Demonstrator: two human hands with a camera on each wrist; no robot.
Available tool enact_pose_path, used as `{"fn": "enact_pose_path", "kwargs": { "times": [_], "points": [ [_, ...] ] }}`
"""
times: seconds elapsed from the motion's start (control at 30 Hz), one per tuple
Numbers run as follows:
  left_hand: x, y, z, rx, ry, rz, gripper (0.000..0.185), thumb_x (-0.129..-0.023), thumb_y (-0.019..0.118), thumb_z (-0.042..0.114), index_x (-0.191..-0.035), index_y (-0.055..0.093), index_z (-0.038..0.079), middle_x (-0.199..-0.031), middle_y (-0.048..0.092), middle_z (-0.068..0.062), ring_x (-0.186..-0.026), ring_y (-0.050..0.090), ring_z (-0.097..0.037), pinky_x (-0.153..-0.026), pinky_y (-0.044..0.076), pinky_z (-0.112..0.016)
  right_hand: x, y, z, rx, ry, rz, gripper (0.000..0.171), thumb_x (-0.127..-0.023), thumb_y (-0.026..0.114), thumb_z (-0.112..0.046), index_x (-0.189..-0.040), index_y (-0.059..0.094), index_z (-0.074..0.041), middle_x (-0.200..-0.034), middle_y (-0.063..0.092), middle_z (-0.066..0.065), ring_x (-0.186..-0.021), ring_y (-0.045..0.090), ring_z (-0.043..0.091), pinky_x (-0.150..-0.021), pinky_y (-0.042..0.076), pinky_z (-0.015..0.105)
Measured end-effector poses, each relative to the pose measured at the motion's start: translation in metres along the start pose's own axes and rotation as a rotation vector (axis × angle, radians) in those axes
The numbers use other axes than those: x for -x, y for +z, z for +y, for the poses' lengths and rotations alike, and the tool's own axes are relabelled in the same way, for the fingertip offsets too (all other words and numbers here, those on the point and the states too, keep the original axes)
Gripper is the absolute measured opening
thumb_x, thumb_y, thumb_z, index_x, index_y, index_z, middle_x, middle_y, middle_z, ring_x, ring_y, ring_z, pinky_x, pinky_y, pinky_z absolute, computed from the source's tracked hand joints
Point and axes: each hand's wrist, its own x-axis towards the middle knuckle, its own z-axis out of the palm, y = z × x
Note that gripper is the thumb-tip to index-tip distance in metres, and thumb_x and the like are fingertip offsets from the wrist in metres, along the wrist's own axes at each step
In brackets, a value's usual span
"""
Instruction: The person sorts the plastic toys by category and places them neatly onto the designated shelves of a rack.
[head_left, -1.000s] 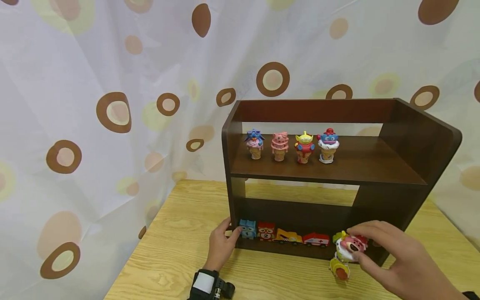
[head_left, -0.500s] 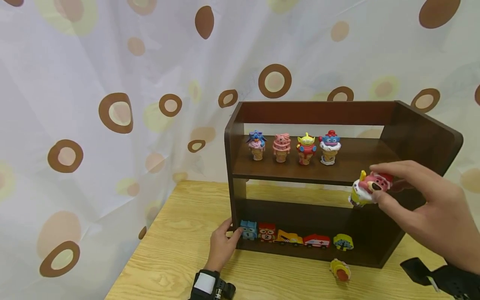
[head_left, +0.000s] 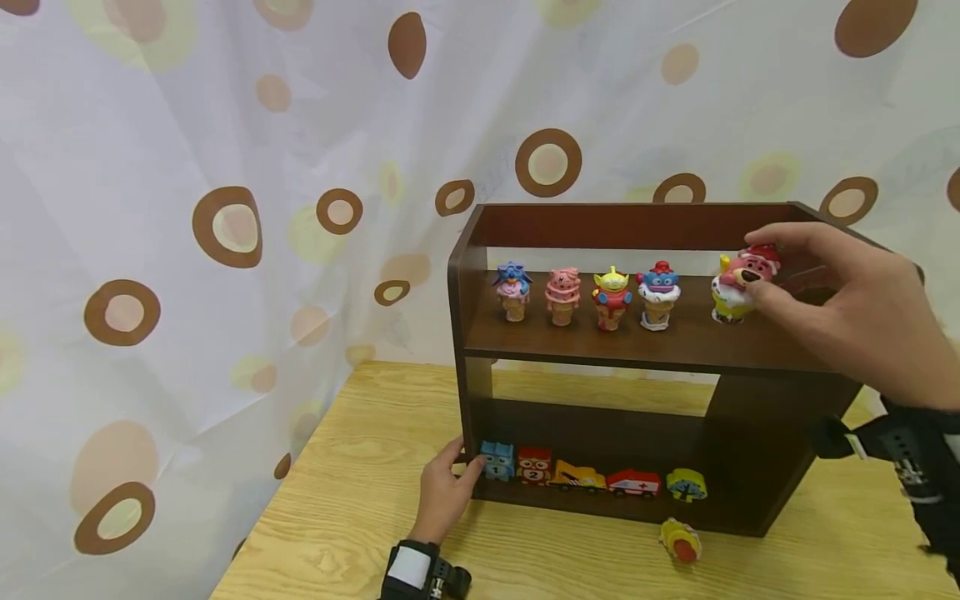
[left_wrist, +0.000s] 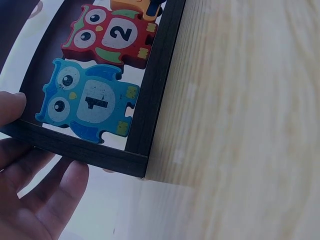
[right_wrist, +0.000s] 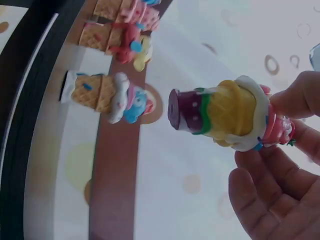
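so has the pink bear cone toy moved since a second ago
Yes: the right hand has carried the pink bear cone toy up from the table to the shelf's upper board.

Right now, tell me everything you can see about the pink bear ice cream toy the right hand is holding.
The pink bear toy is a small glossy figure that looks like plastic: a pink bear head with a dark nose and red top, a white ruffle beneath, a yellow cone body and a dark purple base. The right hand pinches its head, holding it upright over the top shelf, right of the four other cone figures. Whether its base touches the shelf is unclear.

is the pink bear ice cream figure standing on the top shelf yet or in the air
In the air: the pink bear ice cream figure, pinched by the right hand, shows a free base.
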Motion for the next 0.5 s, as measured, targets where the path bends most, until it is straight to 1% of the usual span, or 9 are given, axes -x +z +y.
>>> {"fn": "enact_pose_path", "kwargs": {
  "times": [0.03,0.13,0.2,0.27,0.33,0.37,0.5],
  "points": [
    [0.0,-0.001,0.0,0.0,0.001,0.001,0.039,-0.094,0.067,0.027,-0.131,0.064,0.016,-0.127,0.069,-0.008,-0.105,0.067,-0.028,-0.072,0.056,-0.024,-0.004,0.002,0.002,-0.001,0.001,-0.008,0.045,-0.085,0.074,-0.004,-0.129,0.063,-0.008,-0.112,0.056,-0.029,-0.078,0.044,-0.03,-0.071,0.037,-0.003],
    [0.001,-0.002,-0.002,0.002,-0.002,0.0,0.039,-0.094,0.066,0.027,-0.131,0.064,0.016,-0.128,0.068,-0.008,-0.106,0.067,-0.029,-0.072,0.056,-0.024,-0.013,0.008,0.01,-0.014,0.013,-0.023,0.044,-0.087,0.073,-0.006,-0.13,0.064,-0.009,-0.111,0.057,-0.028,-0.076,0.046,-0.03,-0.071,0.037,-0.003],
    [0.002,-0.002,-0.003,0.004,-0.008,-0.003,0.039,-0.094,0.066,0.027,-0.132,0.064,0.016,-0.128,0.068,-0.008,-0.106,0.067,-0.029,-0.072,0.056,-0.023,-0.017,0.01,0.014,-0.023,0.038,-0.034,0.047,-0.088,0.072,-0.008,-0.133,0.061,-0.008,-0.113,0.065,-0.01,-0.075,0.046,-0.03,-0.07,0.035,-0.005],
    [0.001,-0.002,-0.003,0.005,-0.012,-0.004,0.039,-0.094,0.066,0.027,-0.132,0.064,0.015,-0.128,0.068,-0.008,-0.106,0.067,-0.029,-0.072,0.056,-0.023,-0.02,0.011,0.02,-0.033,0.082,-0.044,0.05,-0.089,0.071,-0.011,-0.137,0.057,-0.008,-0.115,0.065,-0.006,-0.075,0.045,-0.029,-0.07,0.034,-0.005],
    [0.001,-0.002,-0.003,0.003,-0.011,-0.005,0.039,-0.094,0.066,0.026,-0.132,0.064,0.015,-0.128,0.068,-0.008,-0.106,0.067,-0.029,-0.072,0.056,-0.023,-0.023,0.012,0.025,-0.039,0.125,-0.06,0.053,-0.091,0.069,-0.013,-0.141,0.052,-0.005,-0.119,0.064,0.017,-0.076,0.042,-0.029,-0.071,0.031,-0.006],
    [0.0,-0.002,-0.002,0.001,-0.008,-0.004,0.039,-0.094,0.066,0.026,-0.132,0.064,0.015,-0.128,0.068,-0.008,-0.106,0.067,-0.029,-0.072,0.056,-0.024,-0.024,0.012,0.028,-0.041,0.142,-0.066,0.054,-0.091,0.069,-0.013,-0.141,0.05,-0.003,-0.118,0.061,0.027,-0.076,0.041,-0.029,-0.07,0.031,-0.006],
    [-0.001,-0.001,0.0,0.001,0.002,-0.005,0.039,-0.094,0.067,0.025,-0.132,0.064,0.015,-0.128,0.068,-0.008,-0.106,0.067,-0.029,-0.072,0.056,-0.024,-0.027,0.016,0.039,-0.034,0.164,-0.083,0.052,-0.092,0.069,-0.015,-0.138,0.052,0.001,-0.121,0.059,0.028,-0.076,0.04,-0.029,-0.069,0.03,-0.005]
  ]
}}
